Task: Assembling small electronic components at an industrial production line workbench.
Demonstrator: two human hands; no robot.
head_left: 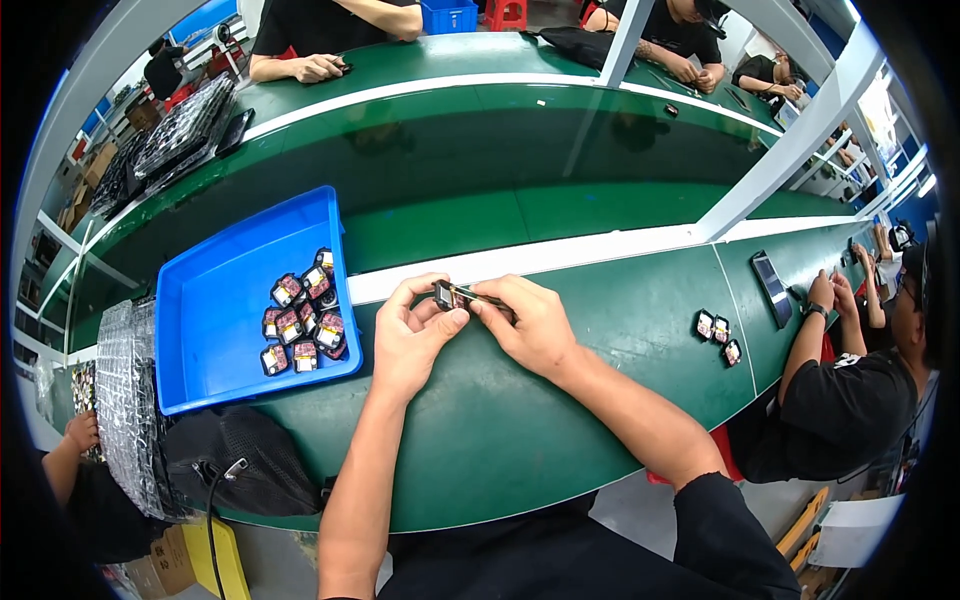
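Note:
Over the green bench, my left hand (pixel 408 335) is closed on a small black-cased electronic unit (pixel 445 296), pinched between thumb and fingers. My right hand (pixel 527 325) grips a slim dark tool (pixel 484 298) that looks like tweezers. Its thin tip meets the face of the unit; the exact contact is too small to make out. To the left, a blue tray (pixel 235 222) holds a heap of similar small black units (pixel 300 325) with reddish and yellow faces. Three more such units (pixel 720 332) lie on the bench to the right.
A dark mesh bag (pixel 240 460) and bubble-wrapped stacks (pixel 130 385) sit left of the tray. A white rail (pixel 620 240) and slanted post (pixel 790 140) border the conveyor beyond. At right are a phone-like device (pixel 771 288) and a seated co-worker (pixel 850 400).

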